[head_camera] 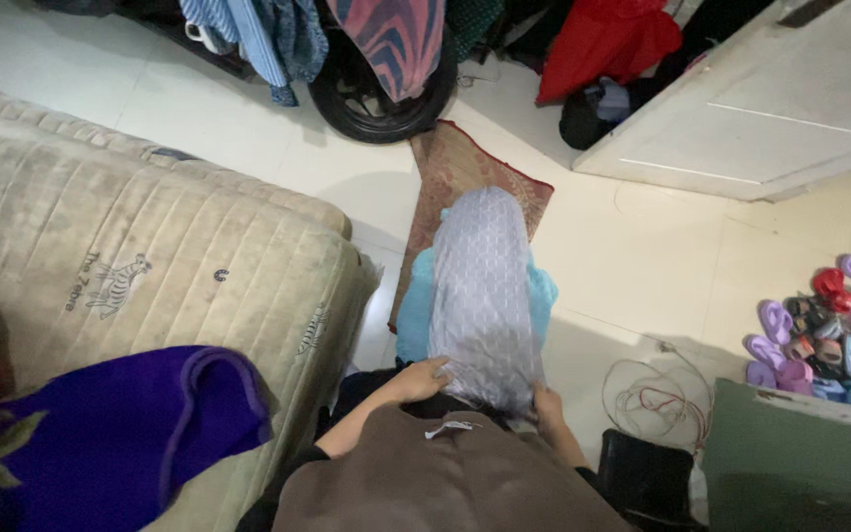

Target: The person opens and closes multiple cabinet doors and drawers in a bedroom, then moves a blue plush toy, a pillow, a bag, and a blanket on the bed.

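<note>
Pale tiled floor (642, 256), dim room. Nearest: brown garment (445, 483) on person's lap. Left hand (421, 379) and right hand (547, 404) each closed on near edge of grey patterned cloth (485, 296), which lies smoothed out lengthwise over light blue cloth (414, 310) on floor. No fold visible yet. Left: worn mattress (120, 246), purple fabric (120, 424). Beyond: red mat (455, 163), tyre (376, 108), hanging clothes (268, 34). Right: sandals (829, 330).

The scarf (482, 296) is showing pale grey with a fine lilac pattern, lying over a turquoise cloth (416, 310). The rug (450, 167) is glowing rust-red, patterned. The mattress (130, 246) is looking dingy beige, the blanket (120, 433) deep purple, the sandals (824, 335) lilac, pink and red.
</note>
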